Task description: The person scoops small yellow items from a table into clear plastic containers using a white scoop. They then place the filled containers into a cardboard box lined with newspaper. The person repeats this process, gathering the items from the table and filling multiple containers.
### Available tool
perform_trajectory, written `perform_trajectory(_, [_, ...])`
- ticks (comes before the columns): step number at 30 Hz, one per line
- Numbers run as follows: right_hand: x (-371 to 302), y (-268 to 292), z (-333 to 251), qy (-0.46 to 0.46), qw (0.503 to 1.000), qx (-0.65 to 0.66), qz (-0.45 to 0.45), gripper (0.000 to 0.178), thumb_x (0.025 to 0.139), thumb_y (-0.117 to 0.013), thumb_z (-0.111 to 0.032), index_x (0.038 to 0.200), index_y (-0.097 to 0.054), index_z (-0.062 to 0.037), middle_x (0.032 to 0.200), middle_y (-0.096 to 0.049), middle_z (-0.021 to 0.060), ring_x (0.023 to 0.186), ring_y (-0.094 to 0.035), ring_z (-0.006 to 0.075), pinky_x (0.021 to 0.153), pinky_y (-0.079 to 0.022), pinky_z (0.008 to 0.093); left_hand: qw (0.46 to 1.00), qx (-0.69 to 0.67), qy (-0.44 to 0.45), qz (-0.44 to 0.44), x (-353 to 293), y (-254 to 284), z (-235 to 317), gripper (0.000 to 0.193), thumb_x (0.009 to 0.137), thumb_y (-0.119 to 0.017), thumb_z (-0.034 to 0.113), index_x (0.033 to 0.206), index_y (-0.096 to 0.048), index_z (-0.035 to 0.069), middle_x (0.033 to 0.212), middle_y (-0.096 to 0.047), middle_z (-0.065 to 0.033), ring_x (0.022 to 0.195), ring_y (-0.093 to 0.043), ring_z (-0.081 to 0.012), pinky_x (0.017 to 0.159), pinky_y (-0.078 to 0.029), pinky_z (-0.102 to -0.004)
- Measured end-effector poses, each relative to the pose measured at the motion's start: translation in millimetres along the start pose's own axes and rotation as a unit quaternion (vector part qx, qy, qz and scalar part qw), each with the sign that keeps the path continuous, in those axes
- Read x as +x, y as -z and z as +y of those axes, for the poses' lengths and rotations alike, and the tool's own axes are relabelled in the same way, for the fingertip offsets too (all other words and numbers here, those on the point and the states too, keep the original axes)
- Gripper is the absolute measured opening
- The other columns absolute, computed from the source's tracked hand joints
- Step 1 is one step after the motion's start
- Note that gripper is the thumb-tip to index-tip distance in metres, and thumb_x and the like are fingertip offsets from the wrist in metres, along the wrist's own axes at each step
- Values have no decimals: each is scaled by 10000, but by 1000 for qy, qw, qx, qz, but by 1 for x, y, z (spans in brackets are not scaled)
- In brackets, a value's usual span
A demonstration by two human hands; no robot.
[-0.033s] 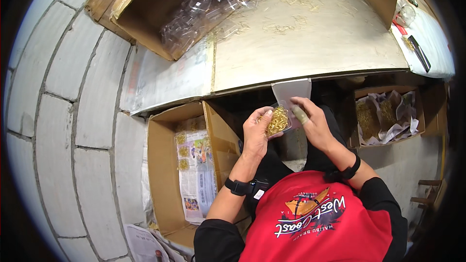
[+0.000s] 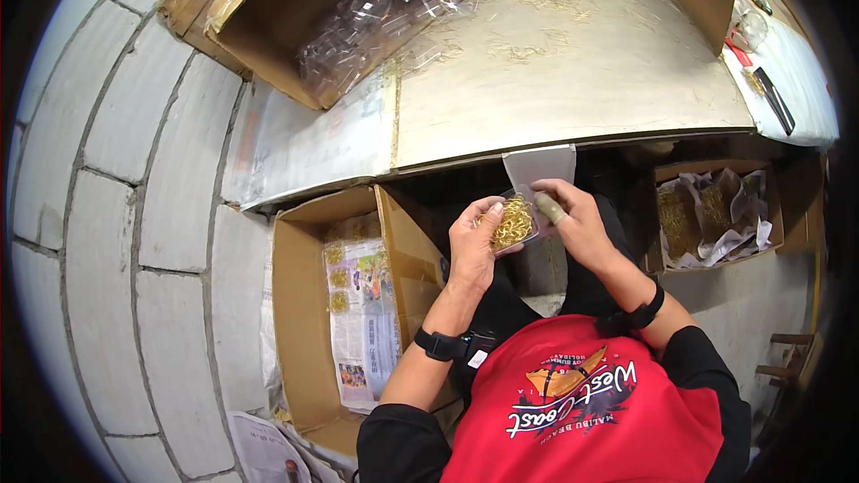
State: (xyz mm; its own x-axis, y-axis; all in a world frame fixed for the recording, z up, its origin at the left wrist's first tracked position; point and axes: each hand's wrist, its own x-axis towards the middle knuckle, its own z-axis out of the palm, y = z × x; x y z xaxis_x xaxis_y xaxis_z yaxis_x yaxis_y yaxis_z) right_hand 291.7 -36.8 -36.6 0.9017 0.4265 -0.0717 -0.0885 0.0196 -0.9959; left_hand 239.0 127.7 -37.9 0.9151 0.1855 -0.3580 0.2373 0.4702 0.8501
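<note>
My left hand (image 2: 471, 246) is closed on a small clear plastic box (image 2: 535, 233), its thumb lying over the near left rim. Small thin gold-coloured metal pieces (image 2: 513, 220) are heaped inside the box. At the box's right edge, my right hand (image 2: 582, 225) has its fingers and thumb curled in around the rim. A pale greenish covering wraps the right thumb. The underside of the box and some fingertips are hidden. Behind the hands, a white panel (image 2: 541, 164) juts out below the table edge.
A carton (image 2: 259, 31) of clear plastic boxes lies on the table (image 2: 573, 98), where gold pieces are scattered. Lower left stands a newspaper-lined carton (image 2: 403, 255) with gold heaps. To the right, another carton (image 2: 707, 258) holds paper and gold pieces. Black-handled tool (image 2: 775, 100) lies far right.
My right hand has shifted very slightly left, closer to the box's edge. The left hand and box stay almost in place.
</note>
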Motion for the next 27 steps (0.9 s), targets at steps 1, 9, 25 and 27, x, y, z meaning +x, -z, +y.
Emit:
perform_trajectory(1, [7,-4,-1,3,999,40,-16,208,883,-559,-70,1054,-574,48,790,-587,25,675,-500,58,565,-418,224,1000,-4,3,3,-2,0,0,205,928,-549,208,1050,-566,45,916,-643,-89,759,-671,-178,532,-592,-316])
perform_trajectory(9, [22,-45,-12,-7,999,7,-35,268,933,-520,-204,1098,-573,1,701,-561,25,582,-497,68,533,-404,220,998,-53,-36,-1,-14,36,26,410,988,-375,369,1110,-529,9,966,-634,-102,801,-662,-190,562,-588,-348])
perform_trajectory(25, [18,15,45,-110,992,-54,-10,279,902,-521,-160,1118,-570,10,719,-576,16,544,-503,61,493,-373,187,891,-153,-121,411,-34,340,21,243,915,-480,186,1061,-584,22,981,-640,-127,816,-650,-238,650,-561,-379])
perform_trajectory(27, [17,7,43,-110,992,-63,-26,259,903,-512,-122,1110,-570,23,720,-574,31,545,-504,74,507,-395,196,868,-197,-151,430,1,379,-17,216,915,-491,157,1057,-586,24,975,-636,-138,780,-645,-243,628,-554,-381])
